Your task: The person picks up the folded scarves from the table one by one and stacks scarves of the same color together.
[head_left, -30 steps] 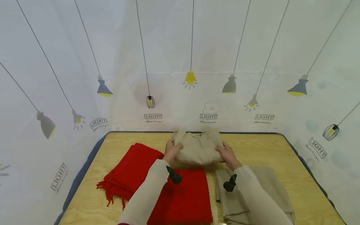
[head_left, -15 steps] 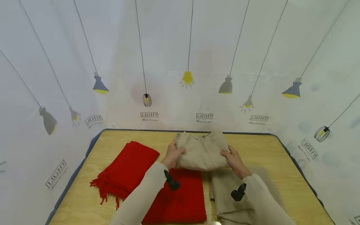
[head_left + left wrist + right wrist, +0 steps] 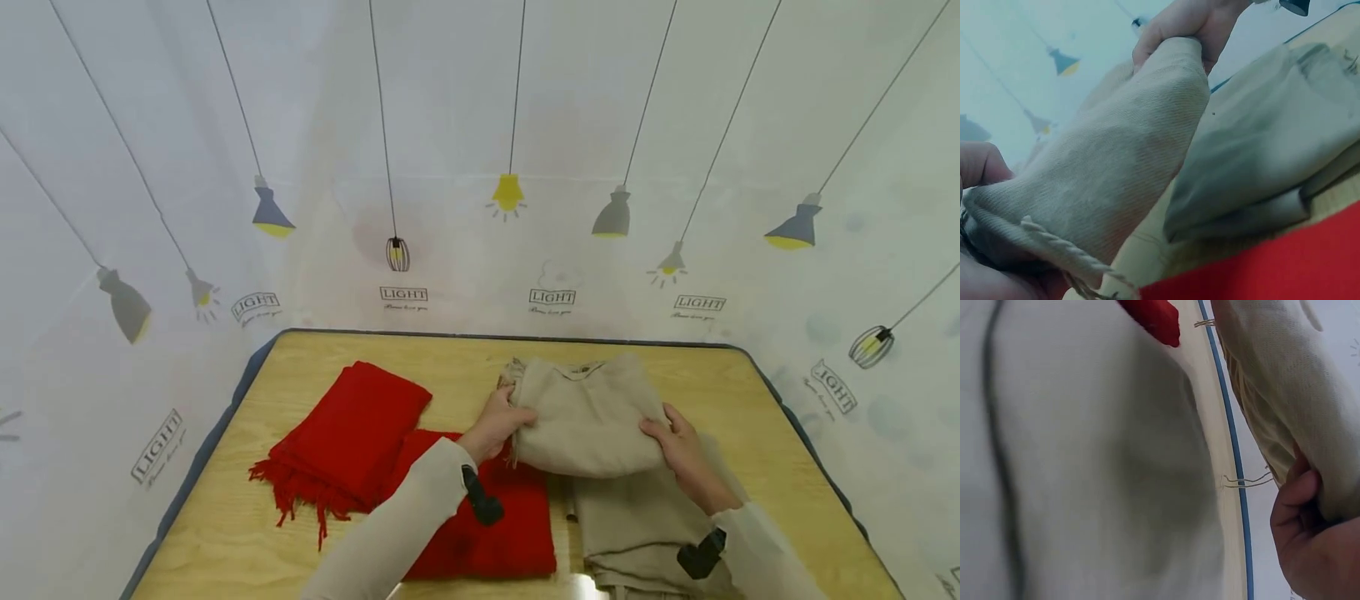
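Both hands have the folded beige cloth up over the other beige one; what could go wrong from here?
The folded beige cloth is held only at its two side edges, by the left hand and the right hand, so its middle might sag and the fold come open. Its loose fringe hangs by the red cloth and might drag across it. It may also land askew on the beige cloth below.

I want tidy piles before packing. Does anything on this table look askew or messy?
Mostly tidy. The fringed red scarf lies at an angle across the flat red cloth, not squared with it. The folded beige cloth, held by the left hand and right hand, overhangs the beige pile beneath.
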Demonstrator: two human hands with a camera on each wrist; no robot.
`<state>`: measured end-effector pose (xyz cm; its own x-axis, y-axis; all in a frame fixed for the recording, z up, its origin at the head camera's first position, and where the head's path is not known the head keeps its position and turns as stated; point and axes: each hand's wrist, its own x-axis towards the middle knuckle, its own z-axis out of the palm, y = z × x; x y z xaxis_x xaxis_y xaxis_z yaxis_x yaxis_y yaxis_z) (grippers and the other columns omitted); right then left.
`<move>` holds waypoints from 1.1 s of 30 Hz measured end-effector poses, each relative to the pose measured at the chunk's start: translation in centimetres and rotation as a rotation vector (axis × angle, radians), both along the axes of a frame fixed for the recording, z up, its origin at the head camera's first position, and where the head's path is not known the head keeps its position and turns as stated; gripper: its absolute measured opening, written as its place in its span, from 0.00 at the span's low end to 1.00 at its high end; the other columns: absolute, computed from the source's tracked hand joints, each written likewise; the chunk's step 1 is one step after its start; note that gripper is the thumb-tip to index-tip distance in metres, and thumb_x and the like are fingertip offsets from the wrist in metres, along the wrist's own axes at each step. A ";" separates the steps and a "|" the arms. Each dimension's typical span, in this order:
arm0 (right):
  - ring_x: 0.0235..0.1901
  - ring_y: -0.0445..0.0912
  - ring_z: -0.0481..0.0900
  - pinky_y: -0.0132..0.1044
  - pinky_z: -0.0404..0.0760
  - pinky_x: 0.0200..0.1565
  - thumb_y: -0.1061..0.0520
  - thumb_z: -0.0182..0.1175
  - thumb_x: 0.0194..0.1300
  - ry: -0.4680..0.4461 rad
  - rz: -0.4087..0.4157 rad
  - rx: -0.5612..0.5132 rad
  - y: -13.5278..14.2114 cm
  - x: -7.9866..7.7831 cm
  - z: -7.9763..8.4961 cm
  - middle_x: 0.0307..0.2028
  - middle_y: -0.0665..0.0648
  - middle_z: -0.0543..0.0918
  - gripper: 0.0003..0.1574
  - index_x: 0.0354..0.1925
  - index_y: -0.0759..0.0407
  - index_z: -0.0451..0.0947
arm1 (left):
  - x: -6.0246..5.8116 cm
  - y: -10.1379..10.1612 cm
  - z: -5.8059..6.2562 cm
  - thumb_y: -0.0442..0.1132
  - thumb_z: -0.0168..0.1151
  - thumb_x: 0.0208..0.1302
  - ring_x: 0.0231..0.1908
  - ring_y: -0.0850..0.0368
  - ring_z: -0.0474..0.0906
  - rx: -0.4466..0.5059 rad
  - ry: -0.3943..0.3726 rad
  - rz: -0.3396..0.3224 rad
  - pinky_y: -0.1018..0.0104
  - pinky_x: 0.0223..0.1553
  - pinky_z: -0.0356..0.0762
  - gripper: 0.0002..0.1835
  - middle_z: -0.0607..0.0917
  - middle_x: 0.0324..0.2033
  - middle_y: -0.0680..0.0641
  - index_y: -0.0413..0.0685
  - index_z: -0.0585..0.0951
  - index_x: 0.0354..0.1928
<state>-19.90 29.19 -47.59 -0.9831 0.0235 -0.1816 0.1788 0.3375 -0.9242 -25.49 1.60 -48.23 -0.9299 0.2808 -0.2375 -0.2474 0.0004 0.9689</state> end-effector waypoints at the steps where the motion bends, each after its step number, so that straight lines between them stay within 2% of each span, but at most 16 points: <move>1: 0.38 0.35 0.75 0.34 0.76 0.42 0.48 0.46 0.73 0.007 -0.005 0.008 0.2 0.4 0.0 0.60 0.70 0.66 0.36 0.72 0.60 0.50 | 0.2 0.1 0.1 0.28 0.58 0.48 0.51 0.48 0.68 0.008 -0.006 -0.017 0.55 0.57 0.67 0.43 0.66 0.63 0.35 0.32 0.55 0.70; 4: 0.39 0.35 0.74 0.35 0.76 0.42 0.48 0.45 0.74 0.017 -0.012 0.030 0.9 1.4 0.2 0.61 0.70 0.65 0.35 0.71 0.60 0.51 | 0.9 0.5 0.2 0.27 0.58 0.49 0.51 0.50 0.68 0.033 -0.014 -0.062 0.55 0.57 0.66 0.44 0.64 0.64 0.36 0.34 0.53 0.71; 11: 0.38 0.35 0.75 0.38 0.77 0.40 0.47 0.45 0.74 0.020 -0.021 0.074 2.6 3.5 0.7 0.60 0.69 0.66 0.35 0.71 0.58 0.50 | 2.1 1.8 -0.1 0.25 0.59 0.48 0.44 0.55 0.70 0.103 0.034 -0.138 0.63 0.51 0.69 0.38 0.72 0.54 0.42 0.37 0.64 0.66; 15: 0.37 0.37 0.76 0.39 0.77 0.39 0.48 0.45 0.74 0.013 -0.035 0.076 3.3 4.5 0.8 0.51 0.58 0.73 0.33 0.70 0.58 0.52 | 3.0 2.5 -0.3 0.25 0.59 0.49 0.44 0.55 0.69 0.133 0.036 -0.179 0.63 0.50 0.68 0.35 0.72 0.53 0.44 0.40 0.67 0.64; 18: 0.36 0.38 0.76 0.38 0.77 0.38 0.50 0.46 0.73 0.005 -0.057 0.084 3.8 5.2 0.5 0.45 0.48 0.73 0.31 0.68 0.59 0.54 | 4.0 2.7 -0.2 0.26 0.59 0.50 0.45 0.53 0.69 0.124 0.030 -0.198 0.60 0.50 0.68 0.34 0.69 0.56 0.44 0.41 0.67 0.64; 21: 0.36 0.38 0.76 0.38 0.77 0.38 0.52 0.47 0.72 -0.020 -0.072 0.087 4.1 5.7 0.4 0.45 0.49 0.74 0.30 0.68 0.59 0.55 | 5.0 2.8 0.1 0.26 0.58 0.50 0.46 0.52 0.70 0.118 0.025 -0.207 0.57 0.51 0.69 0.35 0.68 0.57 0.43 0.42 0.66 0.64; 23: 0.37 0.39 0.76 0.38 0.77 0.39 0.51 0.47 0.72 -0.052 -0.086 0.080 4.5 6.0 0.6 0.45 0.49 0.74 0.30 0.67 0.56 0.56 | 5.6 3.1 0.3 0.27 0.58 0.50 0.47 0.51 0.70 0.116 0.031 -0.216 0.55 0.53 0.69 0.35 0.69 0.57 0.42 0.42 0.65 0.65; 27: 0.36 0.39 0.77 0.39 0.78 0.38 0.50 0.48 0.72 -0.092 -0.104 0.055 6.0 7.2 1.1 0.44 0.46 0.73 0.24 0.64 0.43 0.59 | 6.4 4.4 0.6 0.27 0.58 0.50 0.46 0.54 0.72 0.135 0.066 -0.253 0.57 0.52 0.71 0.34 0.74 0.52 0.44 0.41 0.66 0.64; 30: 0.36 0.38 0.77 0.40 0.79 0.38 0.52 0.48 0.72 -0.098 -0.119 0.032 7.1 7.7 1.3 0.42 0.43 0.71 0.22 0.61 0.35 0.60 | 6.9 5.4 0.5 0.27 0.59 0.48 0.45 0.56 0.72 0.136 0.071 -0.252 0.60 0.51 0.71 0.34 0.74 0.52 0.45 0.42 0.67 0.63; 33: 0.36 0.38 0.77 0.40 0.79 0.38 0.52 0.48 0.72 -0.101 -0.122 0.021 7.7 8.0 1.2 0.42 0.42 0.71 0.23 0.61 0.32 0.60 | 7.2 6.1 0.3 0.26 0.59 0.46 0.46 0.56 0.72 0.140 0.063 -0.235 0.61 0.50 0.71 0.35 0.74 0.52 0.46 0.42 0.68 0.62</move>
